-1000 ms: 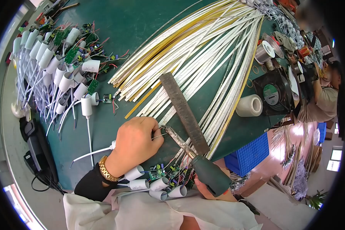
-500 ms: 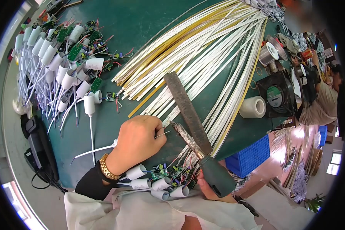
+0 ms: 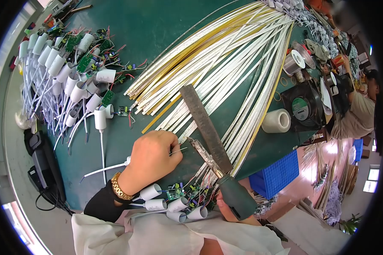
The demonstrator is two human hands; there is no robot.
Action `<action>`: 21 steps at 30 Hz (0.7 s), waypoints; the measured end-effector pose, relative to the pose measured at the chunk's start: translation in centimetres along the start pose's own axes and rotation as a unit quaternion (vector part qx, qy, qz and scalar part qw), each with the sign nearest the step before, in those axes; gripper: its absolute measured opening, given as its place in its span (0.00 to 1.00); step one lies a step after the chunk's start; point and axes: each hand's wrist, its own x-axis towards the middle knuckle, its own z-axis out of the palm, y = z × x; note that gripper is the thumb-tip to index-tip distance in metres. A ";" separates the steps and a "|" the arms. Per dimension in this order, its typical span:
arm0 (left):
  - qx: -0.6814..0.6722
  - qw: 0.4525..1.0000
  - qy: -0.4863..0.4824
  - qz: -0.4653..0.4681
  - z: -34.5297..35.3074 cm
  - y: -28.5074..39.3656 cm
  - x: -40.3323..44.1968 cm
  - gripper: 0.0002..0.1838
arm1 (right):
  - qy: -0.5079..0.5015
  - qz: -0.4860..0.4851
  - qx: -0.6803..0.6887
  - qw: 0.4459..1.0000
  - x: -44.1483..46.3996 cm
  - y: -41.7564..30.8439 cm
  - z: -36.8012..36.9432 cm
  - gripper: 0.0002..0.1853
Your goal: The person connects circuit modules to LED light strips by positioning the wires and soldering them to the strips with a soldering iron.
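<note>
My left hand (image 3: 153, 155), with a gold watch band at the wrist, is closed in a pinch. A thin length of solder wire (image 3: 178, 150) sticks out between its thumb and finger. Low on the right, my right hand (image 3: 226, 209) grips the dark handle of a soldering iron (image 3: 236, 197), mostly hidden behind it. The iron's crusted tip points up and left, a little apart from the wire. Beside it a flat dark metal bar (image 3: 206, 127) lies across white and yellow LED strips (image 3: 238, 63). White lamp caps with circuit boards (image 3: 176, 192) lie nearest my body.
Many wired lamp caps (image 3: 55, 63) are heaped at the left. On the right are a white roll (image 3: 276, 121), a black fan (image 3: 302, 108) and a solder spool (image 3: 293, 63). A blue crate (image 3: 275, 174) stands beyond the table edge. Another person (image 3: 357, 106) sits far right.
The soldering iron and right hand have shifted slightly left and down. The metal bar and strips appear a little lower and further left, as the view shifts slightly. Both hands keep their grips.
</note>
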 end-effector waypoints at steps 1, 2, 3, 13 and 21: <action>-0.001 1.000 0.003 0.001 0.0 0.0 -0.1 0.04 | 0.000 -0.001 0.000 1.000 0.0 0.5 0.2 0.16; -0.001 1.000 0.004 0.001 0.1 0.0 -0.1 0.04 | 0.043 -0.092 -0.030 0.994 -0.2 1.7 0.8 0.16; 0.001 1.000 0.007 0.006 0.1 0.0 -0.1 0.04 | 0.086 -0.182 -0.059 0.978 -0.3 3.4 1.6 0.16; 0.005 0.999 -0.045 -0.004 -0.7 0.2 0.1 0.06 | 0.026 0.027 0.098 0.994 -0.4 0.7 0.5 0.12; -0.115 0.991 -0.058 -0.033 -1.1 -0.1 0.0 0.05 | 0.004 -0.028 0.118 0.993 -0.5 1.2 0.6 0.15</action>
